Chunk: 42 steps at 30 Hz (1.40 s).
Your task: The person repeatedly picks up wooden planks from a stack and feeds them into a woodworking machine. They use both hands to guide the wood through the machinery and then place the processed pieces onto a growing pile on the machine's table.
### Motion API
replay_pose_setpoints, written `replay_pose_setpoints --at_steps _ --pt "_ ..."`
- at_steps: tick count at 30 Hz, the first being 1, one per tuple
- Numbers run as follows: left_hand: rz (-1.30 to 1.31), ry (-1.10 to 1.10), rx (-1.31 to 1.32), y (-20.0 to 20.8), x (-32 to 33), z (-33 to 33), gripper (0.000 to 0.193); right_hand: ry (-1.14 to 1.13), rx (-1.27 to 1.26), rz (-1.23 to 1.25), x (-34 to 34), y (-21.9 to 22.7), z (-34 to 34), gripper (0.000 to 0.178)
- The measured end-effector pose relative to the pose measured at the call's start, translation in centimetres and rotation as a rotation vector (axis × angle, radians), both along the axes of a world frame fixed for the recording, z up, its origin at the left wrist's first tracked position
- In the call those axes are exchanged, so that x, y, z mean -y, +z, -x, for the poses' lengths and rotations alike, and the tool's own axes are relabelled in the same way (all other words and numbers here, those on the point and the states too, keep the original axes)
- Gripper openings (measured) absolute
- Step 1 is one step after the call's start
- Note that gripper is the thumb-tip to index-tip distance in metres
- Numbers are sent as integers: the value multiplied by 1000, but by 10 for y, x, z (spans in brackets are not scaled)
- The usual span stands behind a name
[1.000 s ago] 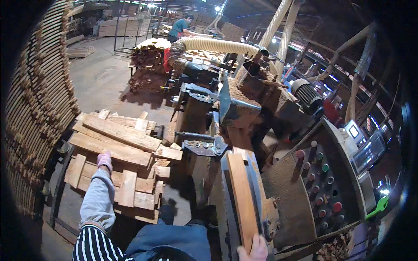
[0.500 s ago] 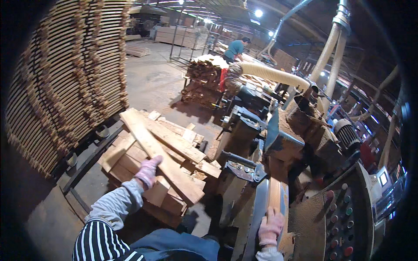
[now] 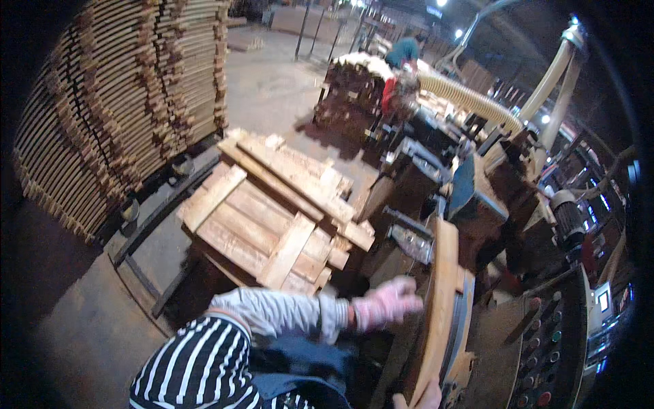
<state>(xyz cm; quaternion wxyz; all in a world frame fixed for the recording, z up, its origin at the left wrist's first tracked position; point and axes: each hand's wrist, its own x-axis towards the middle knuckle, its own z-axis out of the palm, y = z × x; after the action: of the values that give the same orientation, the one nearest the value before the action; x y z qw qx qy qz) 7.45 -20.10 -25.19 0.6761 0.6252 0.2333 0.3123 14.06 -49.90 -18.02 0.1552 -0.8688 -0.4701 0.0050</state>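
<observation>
A long wooden board (image 3: 441, 290) lies tilted over the machine's infeed bed, running from the machine mouth toward me. At the lower edge my right hand (image 3: 421, 397) grips its near end, thumb and fingers around the sides; the hand is partly cut off by the picture's rim. My left hand (image 3: 390, 303), in a pink-and-white glove, is held just left of the board with its fingers apart, somewhat blurred, holding nothing. Another piece of wood (image 3: 464, 290) shows on the bed beneath and beside the board.
Left of me is a pile of boards (image 3: 255, 215). Beyond it rises a tall stack of slats (image 3: 122, 102) on a metal rack (image 3: 146, 273). A control panel with buttons (image 3: 545, 341) stands at right. A dust hose (image 3: 470, 99) curves over the machine. A co-worker (image 3: 403, 51) bends behind a wood stack.
My left hand has brought the board from the pile rightward to the machine bed and let go. My right hand has drawn back and now holds the board's near end. The view has shifted.
</observation>
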Motion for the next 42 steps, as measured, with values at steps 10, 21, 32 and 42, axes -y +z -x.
replay_pose_setpoints --at_steps 10,21,32,42 --pt "-15 1320 -740 -60 -321 145 108 -536 -96 271 124 -18 46 93" --pt "-1154 21 -1124 -69 -414 187 99 -470 164 -417 -106 -57 -112 84" --pt "-1295 -118 -1491 -46 -388 207 108 -117 -92 -513 -138 -47 -118 75" --pt "-1125 -52 -1349 -47 -292 240 122 -130 266 305 145 -63 27 72"
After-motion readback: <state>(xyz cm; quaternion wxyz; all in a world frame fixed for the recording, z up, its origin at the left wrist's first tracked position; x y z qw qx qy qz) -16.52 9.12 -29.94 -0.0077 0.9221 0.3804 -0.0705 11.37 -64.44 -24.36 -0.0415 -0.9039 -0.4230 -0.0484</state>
